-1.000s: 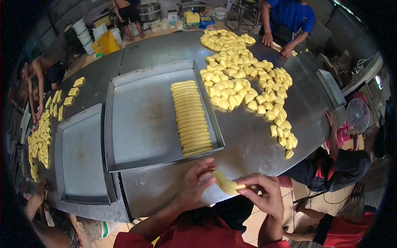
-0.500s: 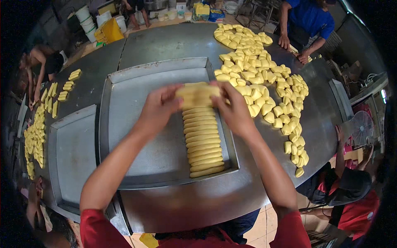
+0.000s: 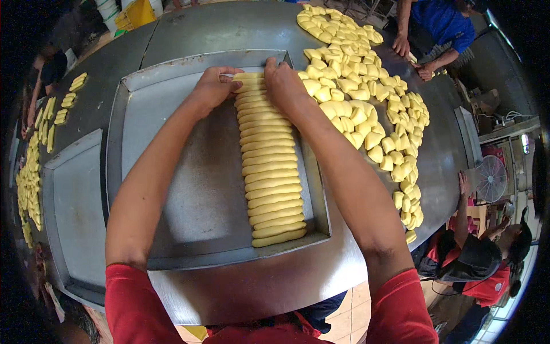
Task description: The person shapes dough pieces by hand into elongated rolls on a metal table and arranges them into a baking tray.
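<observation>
Hidden or unclear: my right hand (image 3: 279, 83), at the far right of the large tray (image 3: 195, 172), covers the right end of the farthest dough strip (image 3: 251, 80); whether its fingers close on that end, I cannot tell. My left hand (image 3: 217, 86) is narrow, thumb and fingers pinching the strip's left end, just inside the large tray's far wall. My right forearm hides part of the tray's right wall. A co-worker (image 3: 39, 86), far left of the large tray, is dim and partly lost in the dark rim.

Counts: large tray, one, bearing one row of dough strips (image 3: 274, 180), roughly eighteen, set side by side along its right half; those nearest my hands are hard to separate. Smaller tray (image 3: 77, 198), one, left of the large tray. Dough pieces (image 3: 358, 114), right of it, one sprawling heap, too overlapped to number. Further dough (image 3: 28, 189), one heap, beyond the smaller tray.

Surface and room: worktop (image 3: 206, 28), smooth grey metal, glaring before the large tray. Beyond it to the right: blue-shirted co-worker (image 3: 441, 26), one; white fan (image 3: 491, 178), one. Floor (image 3: 350, 312), pale tile, below the tray's near right corner.
</observation>
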### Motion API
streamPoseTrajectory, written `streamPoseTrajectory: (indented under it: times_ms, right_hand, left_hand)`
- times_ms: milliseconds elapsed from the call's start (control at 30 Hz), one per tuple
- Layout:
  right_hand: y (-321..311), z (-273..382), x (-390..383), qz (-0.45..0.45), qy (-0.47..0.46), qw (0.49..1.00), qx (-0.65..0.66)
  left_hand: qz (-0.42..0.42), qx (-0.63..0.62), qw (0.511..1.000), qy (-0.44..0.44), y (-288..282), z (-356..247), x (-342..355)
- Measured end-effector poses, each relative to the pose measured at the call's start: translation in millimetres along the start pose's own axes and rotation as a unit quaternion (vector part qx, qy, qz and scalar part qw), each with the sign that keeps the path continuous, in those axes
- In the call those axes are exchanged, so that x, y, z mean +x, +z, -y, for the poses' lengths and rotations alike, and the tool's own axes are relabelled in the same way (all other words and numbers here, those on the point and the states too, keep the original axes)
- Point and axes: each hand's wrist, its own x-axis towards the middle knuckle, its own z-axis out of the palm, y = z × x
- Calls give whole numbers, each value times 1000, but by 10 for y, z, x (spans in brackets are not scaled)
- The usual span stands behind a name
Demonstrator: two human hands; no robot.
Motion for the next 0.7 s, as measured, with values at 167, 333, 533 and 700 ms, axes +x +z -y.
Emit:
streamPoseTrajectory:
  times_ms: [167,333,533,700]
  right_hand:
    - [98,-36,-38,-10,-15,995,-96]
    - [36,164,-221,85,103,983,126]
    - [390,78,-408,-92,127,898,411]
    - [426,16,-526,-104,112,878,453]
  left_hand:
    - [-7,176,983,46,147,-112,-11]
    - [-181,243,945,125,467,132,-202]
    - [-177,252,935,177,686,358,-190]
    - [-117,480,813,307,664,157,20]
